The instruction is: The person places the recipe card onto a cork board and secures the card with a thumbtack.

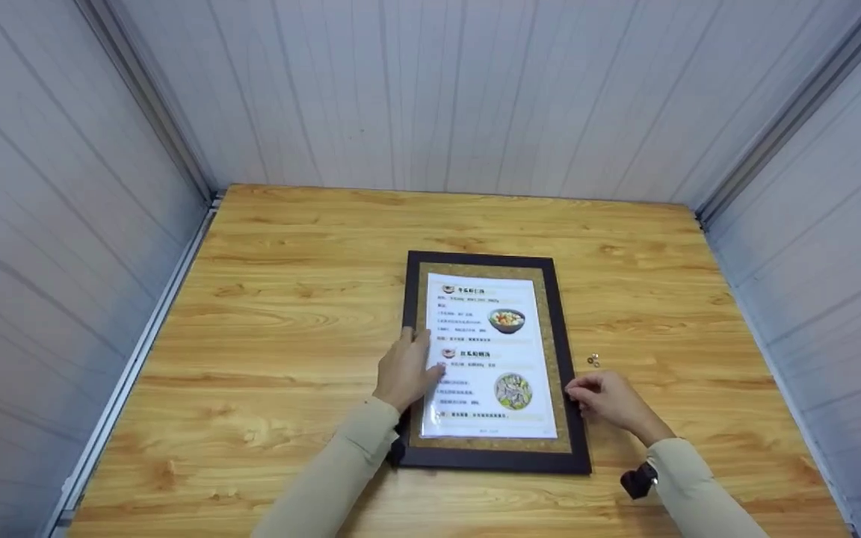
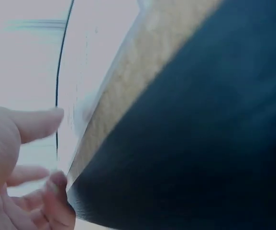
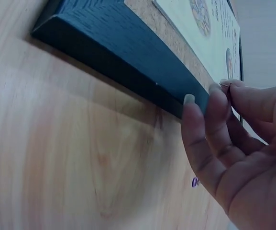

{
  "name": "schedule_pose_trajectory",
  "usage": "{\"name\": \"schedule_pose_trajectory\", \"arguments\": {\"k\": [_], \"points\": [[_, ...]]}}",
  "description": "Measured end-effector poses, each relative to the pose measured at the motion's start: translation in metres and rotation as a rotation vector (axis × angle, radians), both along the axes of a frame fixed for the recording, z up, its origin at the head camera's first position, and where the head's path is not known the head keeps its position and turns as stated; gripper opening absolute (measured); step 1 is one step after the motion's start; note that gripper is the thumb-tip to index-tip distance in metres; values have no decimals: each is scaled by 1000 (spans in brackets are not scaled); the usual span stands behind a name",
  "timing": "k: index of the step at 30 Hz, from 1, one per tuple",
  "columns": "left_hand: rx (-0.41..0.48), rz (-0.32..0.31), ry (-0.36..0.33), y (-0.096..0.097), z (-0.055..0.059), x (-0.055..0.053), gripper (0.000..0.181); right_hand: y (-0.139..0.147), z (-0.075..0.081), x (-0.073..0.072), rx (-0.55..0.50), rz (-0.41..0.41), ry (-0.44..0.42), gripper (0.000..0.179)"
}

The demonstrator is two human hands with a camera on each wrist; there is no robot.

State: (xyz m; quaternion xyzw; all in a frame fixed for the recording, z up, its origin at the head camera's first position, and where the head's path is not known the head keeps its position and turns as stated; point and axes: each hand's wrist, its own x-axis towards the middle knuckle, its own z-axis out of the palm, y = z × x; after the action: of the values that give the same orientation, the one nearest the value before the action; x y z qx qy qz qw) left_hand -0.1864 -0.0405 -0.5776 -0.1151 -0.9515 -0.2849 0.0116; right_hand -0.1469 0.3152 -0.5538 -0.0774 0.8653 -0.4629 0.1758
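Note:
A cork board (image 1: 551, 359) in a dark frame lies on the table, with a printed recipe sheet (image 1: 468, 329) in clear plastic over its cork. My left hand (image 1: 406, 370) rests at the frame's left side, thumb reaching onto the sheet; its fingers (image 2: 35, 127) show beside the cork and frame in the left wrist view. At the frame's right side, my right hand (image 1: 610, 402) pinches a small pin (image 3: 225, 85) between thumb and forefinger; its thin point shows, the rest is mostly hidden by the fingertips.
Several tiny shiny pieces (image 1: 593, 360) lie on the wooden table (image 1: 288, 314) just right of the frame. Pale panel walls (image 1: 415, 90) stand behind the table and along both sides.

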Motion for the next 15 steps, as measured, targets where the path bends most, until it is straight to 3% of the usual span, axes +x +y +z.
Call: {"name": "schedule_pose_trajectory", "arguments": {"k": [4,8,12,15], "points": [[-129,-202,23,4,1,-1,68,-6,-3,0,41,-25,53,17],[-222,-361,-92,11,1,2,87,-12,-5,1,65,-35,89,13],[-287,-391,-159,12,0,4,94,-20,-7,1,84,-16,108,8],[-307,-389,-168,12,-1,4,94,-25,-8,3,131,58,134,7]]}}
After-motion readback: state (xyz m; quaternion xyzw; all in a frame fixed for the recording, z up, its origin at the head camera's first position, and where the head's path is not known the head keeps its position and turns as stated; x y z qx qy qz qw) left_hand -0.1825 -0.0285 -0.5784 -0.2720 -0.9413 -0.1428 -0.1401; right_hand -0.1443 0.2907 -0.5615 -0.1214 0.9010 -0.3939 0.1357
